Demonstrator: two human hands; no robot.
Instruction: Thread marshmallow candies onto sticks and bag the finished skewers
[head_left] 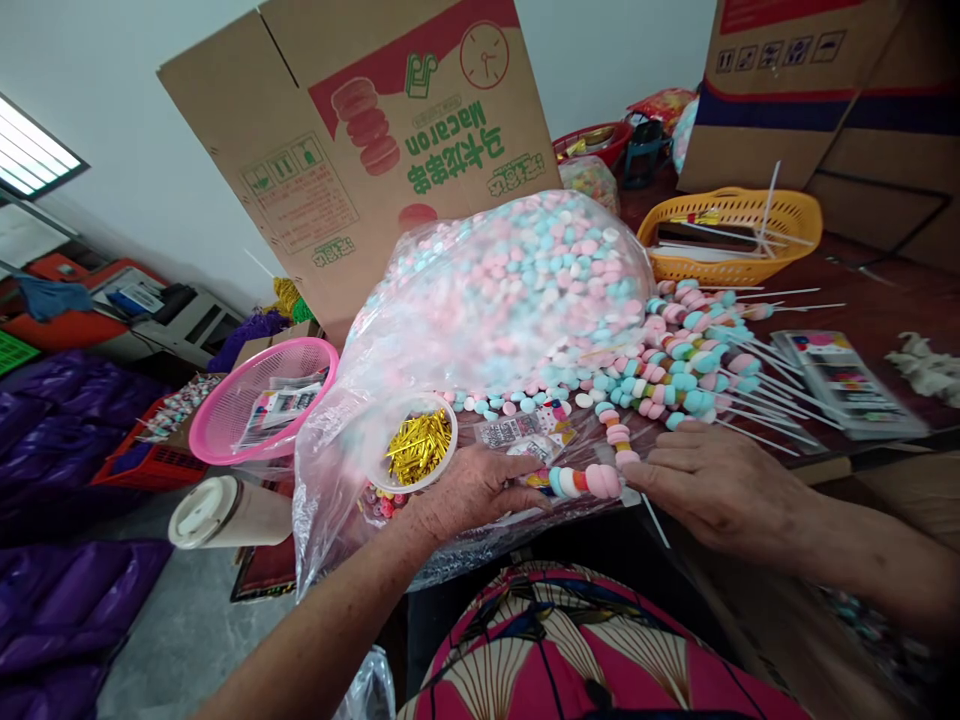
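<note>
My left hand (469,492) and my right hand (716,482) meet over a candy skewer (589,481) of pink, blue and white marshmallow discs. Left-hand fingers pinch one end of it inside a clear printed wrapper (525,432). Right-hand fingertips rest against its pink end, fingers held together and flat on the table. A small clear cup of gold twist ties (417,446) stands just beyond my left hand. A pile of finished skewers (694,355) lies beyond my right hand.
A big clear bag of pink, blue and white candies (510,290) fills the middle, with a Macaron carton (360,130) behind. A pink basket (259,400), a yellow basket with sticks (731,232), a lidded cup (225,512) and flat packets (844,380) surround it.
</note>
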